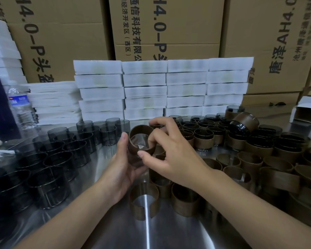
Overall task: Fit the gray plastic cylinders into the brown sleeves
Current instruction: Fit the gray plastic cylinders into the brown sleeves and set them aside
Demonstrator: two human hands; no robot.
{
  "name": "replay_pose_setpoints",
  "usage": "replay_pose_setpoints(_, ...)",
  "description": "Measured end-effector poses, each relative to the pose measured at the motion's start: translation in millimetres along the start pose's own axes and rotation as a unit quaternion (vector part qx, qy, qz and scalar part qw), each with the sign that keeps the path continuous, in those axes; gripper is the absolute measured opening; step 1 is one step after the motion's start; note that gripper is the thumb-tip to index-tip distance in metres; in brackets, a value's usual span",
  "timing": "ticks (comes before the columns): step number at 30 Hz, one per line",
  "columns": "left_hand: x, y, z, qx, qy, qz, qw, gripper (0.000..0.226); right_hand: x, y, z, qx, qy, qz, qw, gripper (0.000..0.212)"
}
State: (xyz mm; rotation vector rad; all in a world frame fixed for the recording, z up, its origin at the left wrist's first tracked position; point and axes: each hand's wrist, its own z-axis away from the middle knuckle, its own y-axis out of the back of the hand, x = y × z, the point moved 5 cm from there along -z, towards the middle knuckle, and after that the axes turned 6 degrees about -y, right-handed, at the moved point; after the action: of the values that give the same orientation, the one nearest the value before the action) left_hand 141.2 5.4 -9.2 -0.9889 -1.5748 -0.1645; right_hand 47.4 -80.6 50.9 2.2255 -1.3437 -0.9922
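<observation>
At frame centre, the left hand [123, 166] grips a gray cylinder [139, 141] as a brace while the right hand [171, 153] pinches the brown sleeve [142, 129] onto it.

Table [151, 234]: bare cylinders [57, 159] massed left, loose sleeves [185, 200] front-right, sleeved cylinders [205, 139] behind those, a few piled on top. Left hand [126, 169] and right hand [171, 151] centre, held sleeve [142, 141] between them. Bottle [21, 106] far left, small open box [305, 112] far right. Flat-pack stacks [162, 87] along the back, cartons [169, 24] behind them.

brown sleeve [133, 143] round gray cylinder [139, 141], held tilted
</observation>
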Motion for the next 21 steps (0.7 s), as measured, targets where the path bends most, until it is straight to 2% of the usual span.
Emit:
replay_pose_setpoints(5,2,1,-2,-0.018,-0.036,0.048,0.998,0.078,-2,0,0,0.000,0.020,0.000,1.000,0.024)
replay_pose_setpoints(8,1,3,-2,-0.011,-0.032,0.033,0.999,0.085,-5,0,0,-0.004,0.041,0.009,0.999,0.023)
replay_pose_setpoints(10,1,5,-1,-0.002,-0.024,0.016,1.000,0.082,-5,-1,0,-0.010,0.041,-0.003,0.999,0.024)
replay_pose_setpoints(13,2,6,0,0.011,-0.033,0.015,0.999,0.067,4,-1,-1,-0.004,-0.043,-0.078,0.996,0.037)
replay_pose_setpoints(17,3,8,-1,0.030,-0.054,0.019,0.998,0.056,23,-11,-3,-0.035,-0.206,-0.180,0.961,0.062)
replay_pose_setpoints(19,3,9,-1,0.037,-0.058,0.026,0.997,0.055,28,-18,-3,-0.076,-0.250,-0.205,0.943,0.072)
replay_pose_setpoints(21,4,10,-1,0.039,-0.063,0.029,0.997,0.055,29,-23,-2,-0.101,-0.267,-0.238,0.928,0.071)
